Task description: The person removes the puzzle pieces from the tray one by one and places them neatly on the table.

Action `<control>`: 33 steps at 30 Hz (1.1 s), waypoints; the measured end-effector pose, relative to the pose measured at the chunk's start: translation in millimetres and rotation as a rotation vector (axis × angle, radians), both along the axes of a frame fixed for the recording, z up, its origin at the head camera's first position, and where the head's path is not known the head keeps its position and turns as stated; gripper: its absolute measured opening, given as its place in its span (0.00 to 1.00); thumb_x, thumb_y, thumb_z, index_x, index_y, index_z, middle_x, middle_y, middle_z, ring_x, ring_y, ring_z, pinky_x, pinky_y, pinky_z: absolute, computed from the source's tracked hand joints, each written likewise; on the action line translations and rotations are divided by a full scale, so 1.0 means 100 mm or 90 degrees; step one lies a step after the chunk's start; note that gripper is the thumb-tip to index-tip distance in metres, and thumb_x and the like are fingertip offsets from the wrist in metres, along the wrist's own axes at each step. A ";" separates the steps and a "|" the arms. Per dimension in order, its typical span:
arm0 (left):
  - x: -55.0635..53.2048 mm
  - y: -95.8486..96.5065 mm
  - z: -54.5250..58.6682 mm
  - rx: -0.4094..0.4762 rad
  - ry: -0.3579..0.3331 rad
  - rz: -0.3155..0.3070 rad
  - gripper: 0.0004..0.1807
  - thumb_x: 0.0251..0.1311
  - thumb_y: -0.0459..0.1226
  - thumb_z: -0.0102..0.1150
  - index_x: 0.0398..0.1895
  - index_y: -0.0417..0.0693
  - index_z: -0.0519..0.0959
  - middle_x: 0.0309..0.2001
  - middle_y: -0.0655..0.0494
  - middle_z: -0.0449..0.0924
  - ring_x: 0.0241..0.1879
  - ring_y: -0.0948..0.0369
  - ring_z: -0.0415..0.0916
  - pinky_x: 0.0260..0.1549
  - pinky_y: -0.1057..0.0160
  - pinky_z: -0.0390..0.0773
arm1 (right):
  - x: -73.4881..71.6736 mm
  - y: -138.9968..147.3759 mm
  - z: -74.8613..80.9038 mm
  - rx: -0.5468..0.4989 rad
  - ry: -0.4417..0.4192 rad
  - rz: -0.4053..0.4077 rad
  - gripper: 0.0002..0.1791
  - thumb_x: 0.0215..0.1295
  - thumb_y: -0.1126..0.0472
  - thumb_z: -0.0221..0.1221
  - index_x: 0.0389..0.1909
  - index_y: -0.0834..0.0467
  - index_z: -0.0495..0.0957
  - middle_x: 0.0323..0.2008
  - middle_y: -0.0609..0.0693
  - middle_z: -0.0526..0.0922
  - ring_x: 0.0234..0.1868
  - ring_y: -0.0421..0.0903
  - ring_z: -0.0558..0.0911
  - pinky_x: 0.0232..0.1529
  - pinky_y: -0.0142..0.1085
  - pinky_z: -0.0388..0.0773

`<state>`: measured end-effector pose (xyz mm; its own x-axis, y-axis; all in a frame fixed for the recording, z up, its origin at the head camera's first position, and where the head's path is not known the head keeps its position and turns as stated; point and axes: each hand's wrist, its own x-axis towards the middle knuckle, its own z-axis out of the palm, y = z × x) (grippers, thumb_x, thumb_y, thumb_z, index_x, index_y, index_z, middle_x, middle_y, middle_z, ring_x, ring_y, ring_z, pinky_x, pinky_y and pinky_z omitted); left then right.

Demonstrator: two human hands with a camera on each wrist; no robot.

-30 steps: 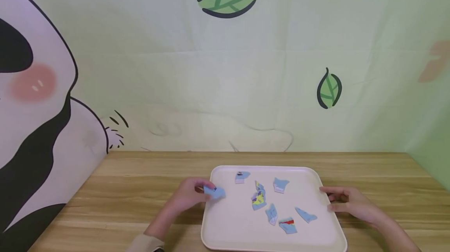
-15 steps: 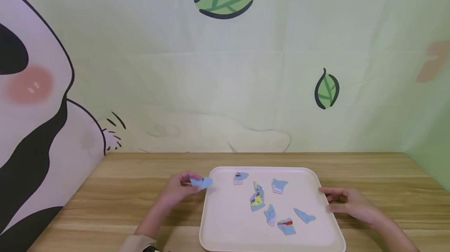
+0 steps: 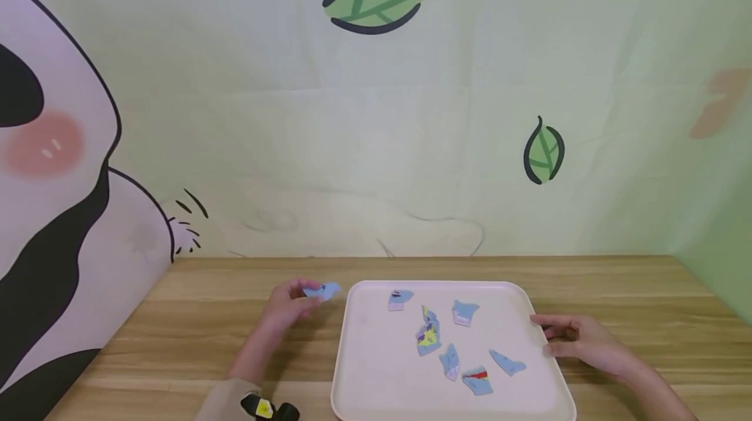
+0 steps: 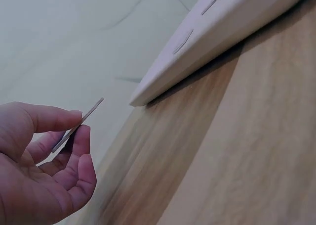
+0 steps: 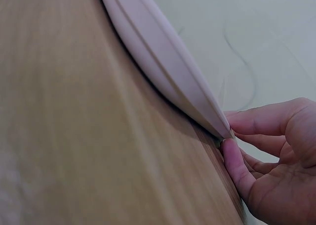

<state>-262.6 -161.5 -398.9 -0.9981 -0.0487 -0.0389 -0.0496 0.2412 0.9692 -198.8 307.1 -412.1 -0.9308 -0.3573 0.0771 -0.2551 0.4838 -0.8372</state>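
Between thumb and fingers my left hand (image 3: 286, 303) pinches a light blue puzzle piece (image 3: 322, 291), held above the table just left of the tray. Seen edge-on in the left wrist view, this puzzle piece (image 4: 89, 114) is thin and flat. My right hand (image 3: 590, 341) holds the right rim of the white tray (image 3: 376, 382); in the right wrist view its thumb and index finger meet the tray edge (image 5: 187, 81). Several irregular puzzle pieces lie apart on the tray, among them a yellow-and-purple piece (image 3: 429, 335), a red-striped piece (image 3: 477, 380) and a narrow blue piece (image 3: 508, 363).
The wooden table (image 3: 235, 336) reaches back to a pale green wall cloth (image 3: 282, 121) printed with leaves and a panda (image 3: 53, 225). A black device with a yellow label (image 3: 266, 407) sits at the left cuff.
My left hand has carried the blue puzzle piece from over the tray's left rim leftward and back, out over the table. The right hand stays at the tray's right rim.
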 end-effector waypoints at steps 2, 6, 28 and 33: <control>-0.03 0.00 -0.03 -0.004 -0.010 0.004 0.16 0.49 0.28 0.61 0.42 0.32 0.74 0.32 0.50 0.73 0.27 0.62 0.69 0.25 0.69 0.72 | 0.00 0.00 -0.01 -0.004 0.000 0.002 0.28 0.54 0.66 0.61 0.53 0.77 0.66 0.40 0.57 0.76 0.37 0.30 0.72 0.35 0.26 0.73; -0.06 -0.01 -0.09 -0.053 -0.011 -0.006 0.14 0.50 0.27 0.60 0.42 0.33 0.74 0.39 0.45 0.73 0.33 0.58 0.71 0.29 0.66 0.75 | 0.01 0.00 -0.03 -0.014 0.008 0.010 0.27 0.54 0.66 0.61 0.52 0.78 0.66 0.41 0.55 0.77 0.37 0.30 0.73 0.35 0.26 0.73; -0.02 -0.07 -0.02 -0.304 0.058 -0.015 0.19 0.44 0.24 0.57 0.44 0.34 0.77 0.40 0.42 0.78 0.35 0.54 0.73 0.30 0.61 0.74 | 0.00 -0.01 0.00 -0.023 -0.007 0.002 0.28 0.54 0.65 0.61 0.53 0.78 0.66 0.41 0.58 0.76 0.37 0.30 0.73 0.35 0.27 0.74; 0.01 -0.09 -0.01 -0.264 0.054 -0.020 0.20 0.44 0.23 0.57 0.45 0.32 0.76 0.42 0.39 0.77 0.35 0.54 0.74 0.27 0.63 0.75 | 0.00 0.00 0.00 -0.023 -0.001 0.001 0.28 0.54 0.66 0.61 0.53 0.78 0.66 0.40 0.58 0.76 0.37 0.30 0.73 0.35 0.27 0.74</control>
